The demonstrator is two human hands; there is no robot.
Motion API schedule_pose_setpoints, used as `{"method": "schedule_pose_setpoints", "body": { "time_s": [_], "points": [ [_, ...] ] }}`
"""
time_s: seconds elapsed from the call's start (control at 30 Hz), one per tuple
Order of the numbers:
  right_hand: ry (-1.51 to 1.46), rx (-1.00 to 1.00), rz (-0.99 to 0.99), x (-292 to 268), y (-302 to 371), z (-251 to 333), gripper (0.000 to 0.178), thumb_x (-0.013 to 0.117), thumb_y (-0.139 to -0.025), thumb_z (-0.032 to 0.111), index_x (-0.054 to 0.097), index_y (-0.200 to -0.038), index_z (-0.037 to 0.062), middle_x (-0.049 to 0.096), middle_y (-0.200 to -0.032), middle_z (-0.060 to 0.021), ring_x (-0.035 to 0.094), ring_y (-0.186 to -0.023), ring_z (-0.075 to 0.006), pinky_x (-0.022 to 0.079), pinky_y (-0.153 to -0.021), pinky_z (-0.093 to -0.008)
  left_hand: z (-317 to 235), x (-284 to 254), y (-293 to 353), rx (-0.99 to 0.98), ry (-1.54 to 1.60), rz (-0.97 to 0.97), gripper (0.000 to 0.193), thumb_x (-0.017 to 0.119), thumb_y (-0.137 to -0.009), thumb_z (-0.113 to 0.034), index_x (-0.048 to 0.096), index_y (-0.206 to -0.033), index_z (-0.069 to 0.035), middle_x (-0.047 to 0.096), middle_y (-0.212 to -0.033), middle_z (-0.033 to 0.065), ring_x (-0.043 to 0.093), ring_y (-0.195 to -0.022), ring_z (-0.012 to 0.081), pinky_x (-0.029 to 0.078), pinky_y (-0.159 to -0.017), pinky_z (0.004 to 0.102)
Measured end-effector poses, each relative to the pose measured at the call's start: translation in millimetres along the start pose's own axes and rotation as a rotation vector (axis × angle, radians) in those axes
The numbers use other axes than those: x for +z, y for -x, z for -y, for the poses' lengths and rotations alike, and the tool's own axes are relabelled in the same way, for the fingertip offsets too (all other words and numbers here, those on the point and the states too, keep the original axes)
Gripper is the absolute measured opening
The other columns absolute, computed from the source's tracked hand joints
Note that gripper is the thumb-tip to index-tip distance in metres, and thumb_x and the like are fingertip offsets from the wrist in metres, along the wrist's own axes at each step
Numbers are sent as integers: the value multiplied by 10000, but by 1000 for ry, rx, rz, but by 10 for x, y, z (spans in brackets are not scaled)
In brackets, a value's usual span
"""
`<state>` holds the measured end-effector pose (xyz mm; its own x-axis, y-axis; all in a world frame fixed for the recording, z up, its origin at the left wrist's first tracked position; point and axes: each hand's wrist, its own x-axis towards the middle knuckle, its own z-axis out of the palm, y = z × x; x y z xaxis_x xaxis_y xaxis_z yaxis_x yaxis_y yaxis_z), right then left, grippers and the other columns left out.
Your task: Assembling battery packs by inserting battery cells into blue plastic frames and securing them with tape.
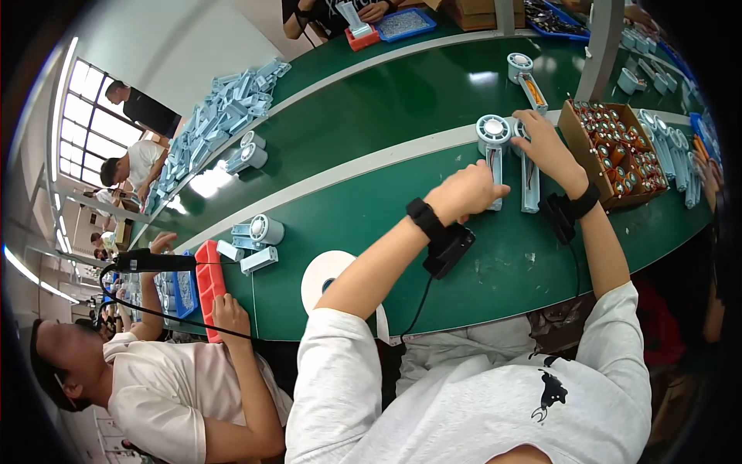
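Two light-blue handheld fans lie side by side on the green table, heads away from me. Each has a round, slotted head and an open handle with thin wires inside. My left hand (466,190) lies over the handle of the left fan (493,133), fingers curled in against it and thumb stuck out to the right. At the right fan (530,189), my right hand (547,148) has its fingers bent round the head and covers much of it. Its handle shows below the hand. Black devices are strapped to both my wrists, with cables hanging down.
Right of my hands stands a cardboard box (581,161) of small round parts with orange wires, with more fan bodies (674,151) beyond. A fan with an orange piece in its handle (532,91) lies ahead. Left are a white roll (315,271), fan parts (267,230) and a co-worker (178,379).
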<state>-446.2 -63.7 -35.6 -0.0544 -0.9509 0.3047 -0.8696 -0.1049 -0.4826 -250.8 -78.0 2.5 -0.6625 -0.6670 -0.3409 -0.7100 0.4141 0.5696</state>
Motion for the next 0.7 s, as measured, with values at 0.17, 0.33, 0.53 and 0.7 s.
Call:
{"method": "schedule_pose_setpoints", "body": {
  "time_s": [0.17,0.33,0.53,0.7],
  "points": [
    [327,-56,-164,-477,455,103,433,625,-795,149,481,-1183,25,454,-1278,-152,417,-1193,-330,334,-995,-388,1082,-1049,-128,-123,-227,-330,487,659,-749,-438,555,-673,31,620,-702,174,618,-660,327,498,-605,393],
    [-119,23,92,-899,996,465,414,644,-782,137,505,-1153,17,443,-1296,-156,402,-1222,-304,343,-990,-372,4118,-2531,566,-668,-837,-700,373,557,-707,-125,530,-1031,58,543,-1057,310,519,-1031,429,431,-874,469],
    [-315,301,135,-520,1340,493,488,666,-775,177,474,-1200,33,399,-1330,-149,388,-1224,-315,358,-976,-388,3863,-1983,-260,-689,-727,-772,623,616,-721,-260,409,-1256,-17,446,-1217,324,390,-1151,500,312,-991,499],
    [12,163,-52,-105,1082,539,617,703,-743,218,422,-1281,105,268,-1404,-165,299,-1271,-353,338,-985,-434,3252,-1952,-215,-521,-715,-569,632,633,-731,-287,426,-1271,-32,485,-1209,277,438,-1143,429,343,-978,455]
  ]
}}
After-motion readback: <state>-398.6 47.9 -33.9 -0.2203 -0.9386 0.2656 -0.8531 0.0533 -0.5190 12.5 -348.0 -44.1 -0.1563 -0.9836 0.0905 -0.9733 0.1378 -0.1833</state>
